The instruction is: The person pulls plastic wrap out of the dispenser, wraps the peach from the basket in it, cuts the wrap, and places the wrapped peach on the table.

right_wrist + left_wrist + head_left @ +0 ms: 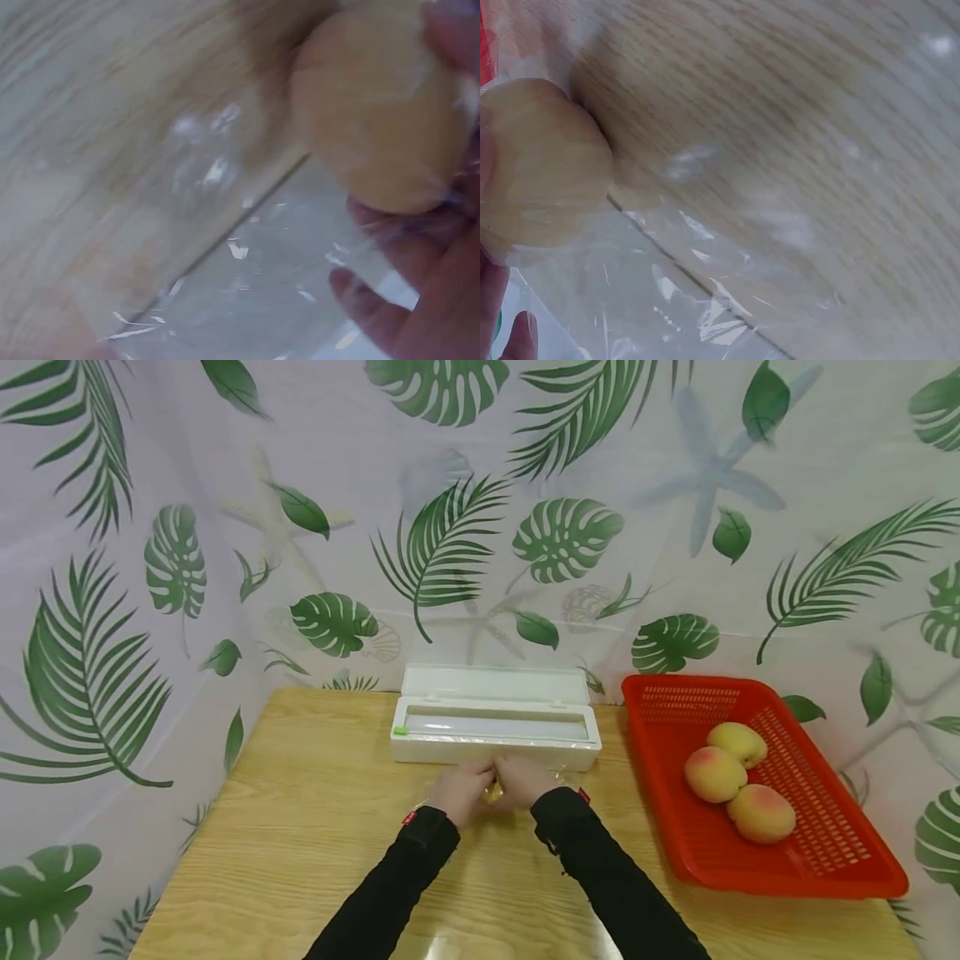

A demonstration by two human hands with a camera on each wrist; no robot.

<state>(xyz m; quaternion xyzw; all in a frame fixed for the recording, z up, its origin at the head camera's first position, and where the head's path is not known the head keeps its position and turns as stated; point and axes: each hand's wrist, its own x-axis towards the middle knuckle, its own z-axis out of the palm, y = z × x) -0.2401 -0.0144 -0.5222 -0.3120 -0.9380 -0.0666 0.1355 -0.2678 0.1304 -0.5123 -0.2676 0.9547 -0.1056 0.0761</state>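
At the frame's centre, just below the white wrap box point(495, 727), the left hand point(459, 789) and right hand point(527, 779) are curling together around 1 peach point(492, 790) on clear wrap point(705, 300), while 3 peaches point(738, 781) are sitting in the red basket point(825, 852) at right.

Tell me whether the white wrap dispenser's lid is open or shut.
Open: the wrap dispenser has its lid tilted back, baring the roll inside.
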